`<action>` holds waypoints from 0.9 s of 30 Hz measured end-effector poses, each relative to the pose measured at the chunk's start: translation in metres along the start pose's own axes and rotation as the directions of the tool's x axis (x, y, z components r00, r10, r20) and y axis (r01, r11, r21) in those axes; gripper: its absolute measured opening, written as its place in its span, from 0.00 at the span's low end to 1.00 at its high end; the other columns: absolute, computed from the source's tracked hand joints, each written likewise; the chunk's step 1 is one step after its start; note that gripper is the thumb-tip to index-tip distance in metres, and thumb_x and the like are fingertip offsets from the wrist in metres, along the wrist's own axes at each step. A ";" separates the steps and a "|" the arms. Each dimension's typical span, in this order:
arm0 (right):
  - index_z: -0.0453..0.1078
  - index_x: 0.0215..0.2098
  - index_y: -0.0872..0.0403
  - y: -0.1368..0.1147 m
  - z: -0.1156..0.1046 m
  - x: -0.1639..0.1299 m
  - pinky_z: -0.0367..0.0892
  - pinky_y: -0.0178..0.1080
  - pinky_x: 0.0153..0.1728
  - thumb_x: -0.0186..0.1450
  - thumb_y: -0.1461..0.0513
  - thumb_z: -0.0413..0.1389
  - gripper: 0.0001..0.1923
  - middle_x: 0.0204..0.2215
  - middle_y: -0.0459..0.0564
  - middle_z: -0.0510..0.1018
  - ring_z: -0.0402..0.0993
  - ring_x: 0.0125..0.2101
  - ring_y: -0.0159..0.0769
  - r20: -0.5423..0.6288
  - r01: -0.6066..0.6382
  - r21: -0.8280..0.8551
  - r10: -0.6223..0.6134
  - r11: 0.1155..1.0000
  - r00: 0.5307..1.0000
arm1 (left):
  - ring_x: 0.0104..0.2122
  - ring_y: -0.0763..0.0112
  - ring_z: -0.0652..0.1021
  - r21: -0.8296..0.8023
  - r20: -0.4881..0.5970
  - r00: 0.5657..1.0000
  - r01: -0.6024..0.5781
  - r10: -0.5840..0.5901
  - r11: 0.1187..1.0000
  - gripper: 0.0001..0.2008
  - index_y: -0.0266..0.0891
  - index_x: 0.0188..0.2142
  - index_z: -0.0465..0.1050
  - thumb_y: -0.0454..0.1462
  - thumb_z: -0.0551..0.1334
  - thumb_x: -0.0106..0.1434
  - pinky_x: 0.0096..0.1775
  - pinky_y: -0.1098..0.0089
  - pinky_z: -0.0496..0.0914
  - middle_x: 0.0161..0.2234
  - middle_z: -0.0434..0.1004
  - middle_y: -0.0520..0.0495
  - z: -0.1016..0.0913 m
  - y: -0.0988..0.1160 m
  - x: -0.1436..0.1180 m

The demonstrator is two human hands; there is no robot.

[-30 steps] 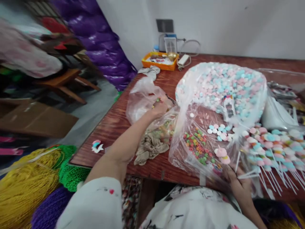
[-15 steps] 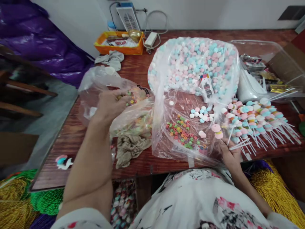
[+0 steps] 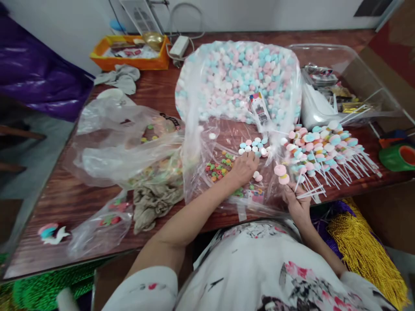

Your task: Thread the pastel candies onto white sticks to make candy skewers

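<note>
A table (image 3: 65, 203) spans the scene. At its centre a big bag of round candies (image 3: 240, 77) lies far, with a flat plastic sheet (image 3: 227, 172) near it holding loose ring candies (image 3: 218, 166). Right of the sheet lies a row of candy sticks (image 3: 327, 149). Left of it sits a crumpled bag (image 3: 119, 142), a cloth (image 3: 155, 203) near that (partly under it). A tray (image 3: 129, 54) stands far left.

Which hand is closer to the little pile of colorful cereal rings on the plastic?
Left. The left hand rests right beside the cereal rings, while the right hand is off to their right, holding white sticks.
</note>
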State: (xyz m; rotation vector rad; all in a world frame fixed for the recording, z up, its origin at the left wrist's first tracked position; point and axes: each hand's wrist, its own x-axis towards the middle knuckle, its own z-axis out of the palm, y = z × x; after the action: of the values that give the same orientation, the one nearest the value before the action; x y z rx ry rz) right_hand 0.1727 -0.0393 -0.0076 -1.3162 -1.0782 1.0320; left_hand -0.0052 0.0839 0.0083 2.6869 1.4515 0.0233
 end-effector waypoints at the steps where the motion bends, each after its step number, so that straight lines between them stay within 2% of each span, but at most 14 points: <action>1: 0.70 0.34 0.55 0.002 -0.004 -0.002 0.53 0.32 0.20 0.67 0.54 0.54 0.12 0.17 0.38 0.59 0.54 0.18 0.26 -0.003 0.005 -0.010 -0.005 1.000 1.000 | 0.46 0.55 0.72 -0.004 -0.033 0.999 -0.003 0.003 1.000 0.12 0.33 0.43 0.72 0.31 0.51 0.67 0.42 0.61 0.69 0.45 0.72 0.35 0.001 -0.002 -0.001; 3: 0.71 0.33 0.55 0.006 -0.011 -0.005 0.53 0.32 0.21 0.68 0.54 0.53 0.13 0.17 0.39 0.59 0.54 0.19 0.26 0.005 0.020 -0.031 -0.020 0.999 1.000 | 0.47 0.56 0.70 -0.058 -0.101 0.995 -0.002 -0.004 0.998 0.12 0.35 0.40 0.75 0.34 0.52 0.68 0.46 0.58 0.67 0.44 0.73 0.36 0.002 -0.006 -0.006; 6: 0.71 0.33 0.55 0.010 -0.018 -0.007 0.55 0.33 0.22 0.69 0.55 0.52 0.13 0.18 0.39 0.60 0.55 0.19 0.27 0.041 0.056 -0.070 -0.053 0.996 0.998 | 0.45 0.59 0.71 -0.222 -0.203 0.977 0.023 -0.069 0.975 0.12 0.38 0.37 0.77 0.37 0.55 0.68 0.49 0.58 0.66 0.41 0.76 0.40 0.003 -0.010 -0.012; 9: 0.72 0.35 0.54 0.011 -0.020 -0.006 0.56 0.34 0.24 0.69 0.56 0.52 0.11 0.18 0.39 0.61 0.56 0.20 0.28 0.071 0.098 -0.112 -0.090 0.989 0.993 | 0.42 0.62 0.74 -0.442 -0.286 0.940 0.043 -0.186 0.896 0.10 0.41 0.36 0.79 0.38 0.58 0.66 0.50 0.58 0.66 0.38 0.80 0.44 0.005 -0.012 -0.017; 12: 0.72 0.35 0.54 0.011 -0.019 -0.003 0.58 0.34 0.24 0.69 0.56 0.52 0.12 0.19 0.41 0.63 0.59 0.21 0.29 0.113 0.122 -0.146 -0.106 0.982 0.988 | 0.39 0.65 0.77 -0.711 -0.330 0.847 0.068 -0.417 0.700 0.08 0.41 0.35 0.79 0.38 0.61 0.63 0.47 0.61 0.70 0.36 0.82 0.47 0.005 -0.011 -0.020; 14: 0.73 0.35 0.54 0.008 -0.016 -0.001 0.59 0.34 0.25 0.69 0.56 0.52 0.12 0.20 0.42 0.65 0.60 0.22 0.30 0.161 0.152 -0.165 -0.125 0.975 0.979 | 0.36 0.67 0.78 -0.848 -0.293 0.779 0.056 -0.554 0.528 0.07 0.40 0.35 0.80 0.39 0.64 0.59 0.42 0.64 0.72 0.34 0.82 0.48 0.002 -0.010 -0.022; 15: 0.73 0.36 0.54 0.007 -0.013 0.000 0.59 0.34 0.26 0.69 0.57 0.51 0.12 0.20 0.42 0.66 0.60 0.23 0.30 0.189 0.178 -0.172 -0.145 0.969 0.971 | 0.32 0.68 0.78 -0.898 -0.250 0.762 0.048 -0.598 0.436 0.07 0.40 0.34 0.80 0.39 0.65 0.58 0.39 0.66 0.73 0.32 0.81 0.49 0.000 -0.009 -0.022; 16: 0.73 0.37 0.54 0.005 -0.011 0.001 0.60 0.34 0.26 0.69 0.58 0.51 0.11 0.21 0.43 0.67 0.61 0.23 0.30 0.215 0.208 -0.180 -0.168 0.961 0.962 | 0.29 0.70 0.78 -0.940 -0.192 0.757 0.042 -0.625 0.339 0.08 0.39 0.34 0.80 0.40 0.66 0.56 0.34 0.68 0.73 0.30 0.81 0.49 -0.002 -0.008 -0.023; 19: 0.74 0.38 0.54 -0.001 -0.005 0.004 0.61 0.34 0.27 0.68 0.62 0.50 0.10 0.22 0.44 0.70 0.62 0.23 0.30 0.266 0.286 -0.205 -0.227 0.936 0.937 | 0.21 0.74 0.76 -0.999 -0.015 0.781 0.014 -0.624 0.042 0.12 0.37 0.35 0.80 0.42 0.68 0.54 0.24 0.73 0.69 0.25 0.79 0.49 -0.010 -0.002 -0.028; 21: 0.73 0.36 0.54 -0.004 -0.003 0.005 0.61 0.33 0.28 0.67 0.64 0.50 0.10 0.23 0.44 0.71 0.63 0.23 0.31 0.287 0.305 -0.221 -0.238 0.926 0.928 | 0.21 0.74 0.77 -0.996 0.034 0.800 -0.025 -0.599 -0.090 0.13 0.36 0.36 0.80 0.42 0.69 0.53 0.23 0.74 0.70 0.26 0.80 0.48 -0.013 0.004 -0.034; 23: 0.73 0.35 0.54 -0.005 -0.001 0.005 0.61 0.33 0.29 0.67 0.65 0.49 0.10 0.23 0.44 0.71 0.64 0.24 0.31 0.304 0.313 -0.231 -0.237 0.921 0.923 | 0.22 0.73 0.78 -0.988 0.035 0.806 -0.062 -0.591 -0.143 0.14 0.37 0.37 0.80 0.41 0.71 0.52 0.24 0.74 0.71 0.27 0.81 0.48 -0.014 0.012 -0.042; 27: 0.73 0.36 0.54 -0.001 -0.001 0.005 0.62 0.34 0.29 0.67 0.65 0.49 0.10 0.24 0.44 0.72 0.65 0.24 0.31 0.324 0.306 -0.270 -0.213 0.913 0.922 | 0.23 0.74 0.78 -0.983 -0.002 0.790 -0.114 -0.614 -0.145 0.14 0.39 0.38 0.80 0.41 0.71 0.52 0.26 0.73 0.74 0.29 0.82 0.49 -0.011 0.025 -0.054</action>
State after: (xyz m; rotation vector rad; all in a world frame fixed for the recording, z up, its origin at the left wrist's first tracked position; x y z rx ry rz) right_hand 0.1743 -0.0349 -0.0069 -1.2454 -1.6525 0.8875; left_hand -0.0145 0.0260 0.0225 0.9455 1.1224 1.3284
